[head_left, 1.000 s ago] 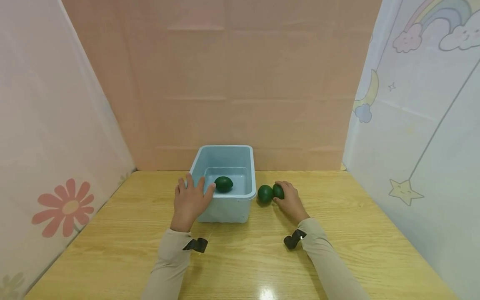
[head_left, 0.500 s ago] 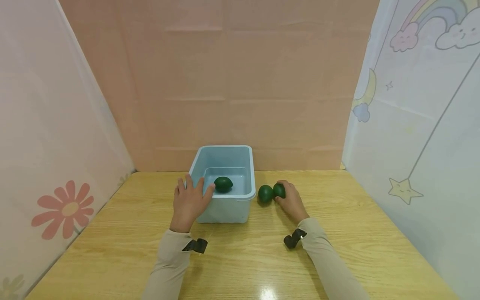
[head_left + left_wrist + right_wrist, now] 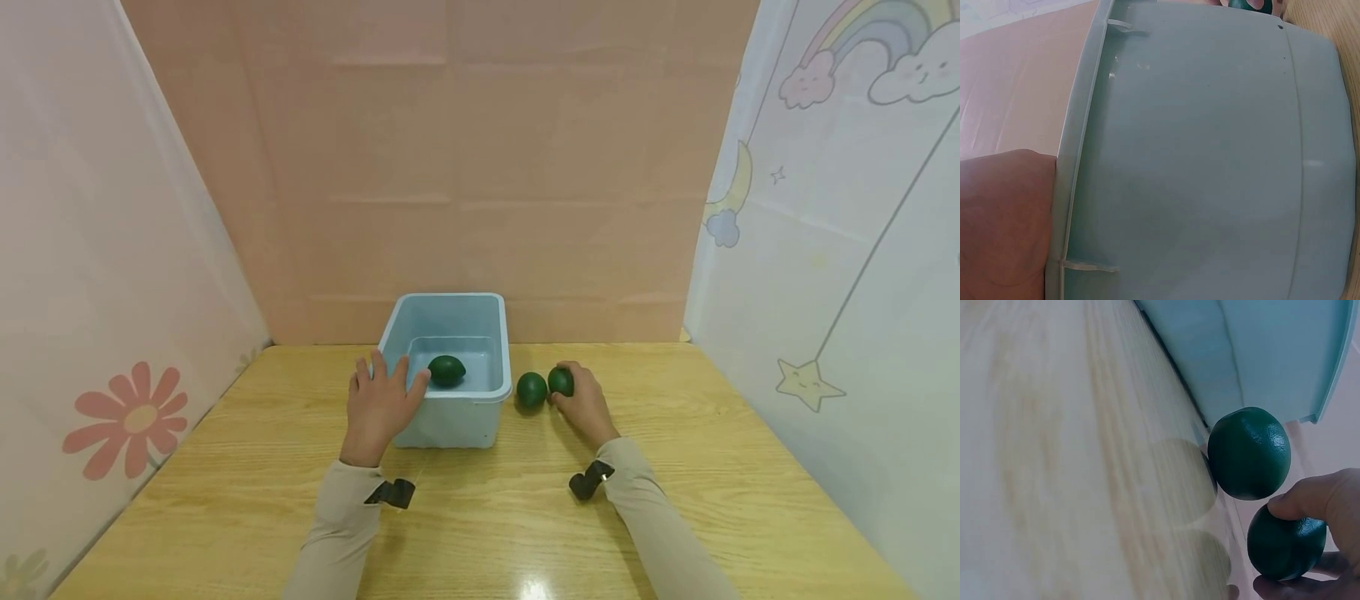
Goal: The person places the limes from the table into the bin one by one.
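A light blue bin (image 3: pixel 450 422) stands on the table, with one dark green fruit (image 3: pixel 447 371) lying inside. My left hand (image 3: pixel 382 410) rests on the bin's near left rim with its fingers spread. In the left wrist view, part of that hand (image 3: pixel 1004 225) lies against the rim beside the bin's wall (image 3: pixel 1197 150). To the right of the bin sits a second green fruit (image 3: pixel 531 390). My right hand (image 3: pixel 587 406) grips a third green fruit (image 3: pixel 560 381) just beside it, thumb and fingers around it in the right wrist view (image 3: pixel 1286 544).
The wooden table (image 3: pixel 480 517) reaches back to a plain pinkish-brown backdrop (image 3: pixel 480 167). Patterned cloths hang at both sides, with a red flower (image 3: pixel 141 417) on the left and a yellow star (image 3: pixel 808 384) on the right.
My right hand and the fruit it grips have shifted slightly to the right, widening the small gap from the fruit beside the bin. My left hand stays at the rim.
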`<action>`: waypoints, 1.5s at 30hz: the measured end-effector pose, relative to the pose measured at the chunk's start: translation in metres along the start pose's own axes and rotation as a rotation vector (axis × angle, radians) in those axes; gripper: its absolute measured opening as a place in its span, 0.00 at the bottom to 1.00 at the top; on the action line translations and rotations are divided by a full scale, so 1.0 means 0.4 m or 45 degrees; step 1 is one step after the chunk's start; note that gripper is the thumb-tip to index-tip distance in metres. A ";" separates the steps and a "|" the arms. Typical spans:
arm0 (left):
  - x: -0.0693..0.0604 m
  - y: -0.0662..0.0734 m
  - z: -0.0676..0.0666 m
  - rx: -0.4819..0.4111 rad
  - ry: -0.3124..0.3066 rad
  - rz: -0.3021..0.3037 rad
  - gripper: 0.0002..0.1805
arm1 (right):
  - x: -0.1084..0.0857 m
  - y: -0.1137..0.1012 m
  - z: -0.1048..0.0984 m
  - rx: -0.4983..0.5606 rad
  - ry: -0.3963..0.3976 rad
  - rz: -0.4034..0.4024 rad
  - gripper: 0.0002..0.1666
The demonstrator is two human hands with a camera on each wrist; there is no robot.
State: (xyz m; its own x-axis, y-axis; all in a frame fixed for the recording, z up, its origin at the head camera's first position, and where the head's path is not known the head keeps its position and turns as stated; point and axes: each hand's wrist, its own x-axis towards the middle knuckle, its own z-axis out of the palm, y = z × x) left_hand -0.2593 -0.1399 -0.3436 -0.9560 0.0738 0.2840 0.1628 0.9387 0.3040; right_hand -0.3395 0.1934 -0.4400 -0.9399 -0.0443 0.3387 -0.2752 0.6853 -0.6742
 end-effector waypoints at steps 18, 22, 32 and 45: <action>0.002 -0.001 0.006 -0.003 0.041 -0.001 0.33 | 0.002 -0.021 -0.017 0.016 0.035 0.021 0.33; 0.002 -0.002 0.007 -0.013 0.036 -0.004 0.34 | 0.000 -0.024 -0.021 0.022 0.035 0.018 0.33; 0.002 -0.003 0.006 -0.022 0.016 -0.016 0.34 | 0.002 -0.035 -0.026 0.034 0.028 0.029 0.34; 0.000 0.001 0.002 -0.026 0.022 -0.012 0.34 | 0.005 -0.039 -0.030 0.058 0.077 -0.066 0.34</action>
State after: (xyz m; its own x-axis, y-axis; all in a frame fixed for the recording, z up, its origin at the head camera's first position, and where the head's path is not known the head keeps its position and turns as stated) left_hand -0.2594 -0.1392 -0.3443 -0.9531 0.0591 0.2968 0.1591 0.9321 0.3253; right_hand -0.3348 0.1913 -0.4209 -0.9105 -0.0342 0.4121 -0.3337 0.6494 -0.6834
